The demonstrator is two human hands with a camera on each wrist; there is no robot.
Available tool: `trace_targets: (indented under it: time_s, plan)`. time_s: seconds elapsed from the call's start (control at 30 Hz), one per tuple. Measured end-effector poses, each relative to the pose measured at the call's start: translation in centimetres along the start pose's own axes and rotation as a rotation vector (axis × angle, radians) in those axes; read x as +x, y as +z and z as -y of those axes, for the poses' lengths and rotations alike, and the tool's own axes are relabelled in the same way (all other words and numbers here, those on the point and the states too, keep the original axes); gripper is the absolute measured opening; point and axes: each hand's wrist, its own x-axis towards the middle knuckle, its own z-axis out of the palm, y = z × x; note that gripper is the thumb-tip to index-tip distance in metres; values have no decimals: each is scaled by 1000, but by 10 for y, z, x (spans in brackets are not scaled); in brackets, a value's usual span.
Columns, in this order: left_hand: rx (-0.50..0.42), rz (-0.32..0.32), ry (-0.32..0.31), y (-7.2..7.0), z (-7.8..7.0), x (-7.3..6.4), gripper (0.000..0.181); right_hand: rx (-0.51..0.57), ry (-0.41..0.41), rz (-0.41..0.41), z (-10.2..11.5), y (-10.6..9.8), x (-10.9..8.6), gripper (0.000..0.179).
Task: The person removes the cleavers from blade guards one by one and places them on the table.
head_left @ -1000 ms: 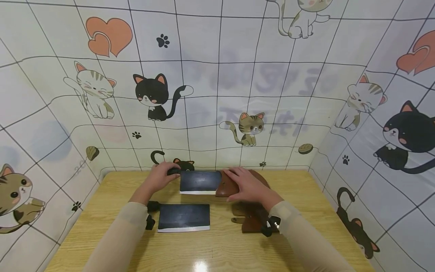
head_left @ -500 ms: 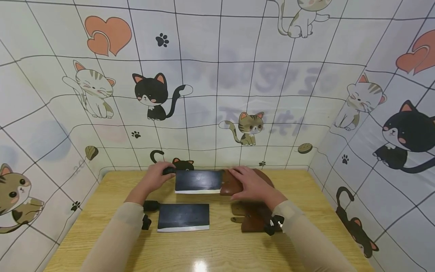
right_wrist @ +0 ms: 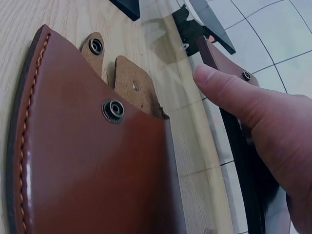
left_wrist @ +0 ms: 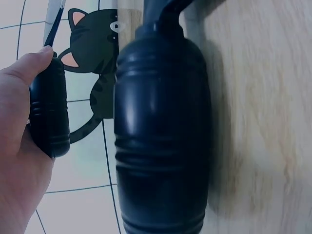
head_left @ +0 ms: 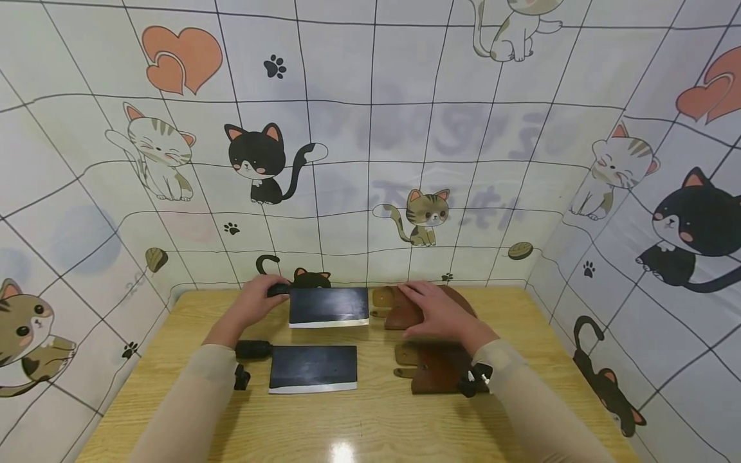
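At the back of the table my left hand [head_left: 255, 301] grips the black handle [left_wrist: 51, 109] of a cleaver [head_left: 329, 307], whose dark blade with a bright lower edge points right. A narrow gap divides the blade's end from a brown leather knife sheath [head_left: 401, 316]. My right hand [head_left: 437, 312] holds that sheath, the thumb along its near side in the right wrist view; the other fingers are hidden behind it. The sheath's strap tabs point toward the blade. Nearer the front lies a second cleaver [head_left: 313, 368], its black handle [left_wrist: 163, 122] large in the left wrist view.
A second brown sheath [right_wrist: 97, 161] lies on the wooden table [head_left: 370, 424] under my right forearm, with metal snaps and loose tabs. A cat-print wall covering [head_left: 347, 161] stands right behind the table's back edge and along both sides.
The blade has come out of the rear sheath, and a gap has appeared between them. My left hand has moved left with the cleaver, my right hand slightly right with the sheath.
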Motion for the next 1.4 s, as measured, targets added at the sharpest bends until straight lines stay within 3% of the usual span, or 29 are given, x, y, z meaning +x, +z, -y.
trace_targets:
  time_s: [0.23, 0.43, 0.7, 1.4]
  plan:
    - [6, -6, -25, -4, 13, -5, 29, -2, -2, -5, -8, -4, -5, 116]
    - [3, 18, -45, -8, 17, -11, 31, -8, -26, -24, -19, -2, -11, 114]
    - [-8, 9, -49, -12, 21, -16, 29, -21, 10, 4, -27, -4, -19, 113]
    - [8, 30, -51, 1, 42, -19, 32, 14, 75, 72, -44, 11, -23, 112]
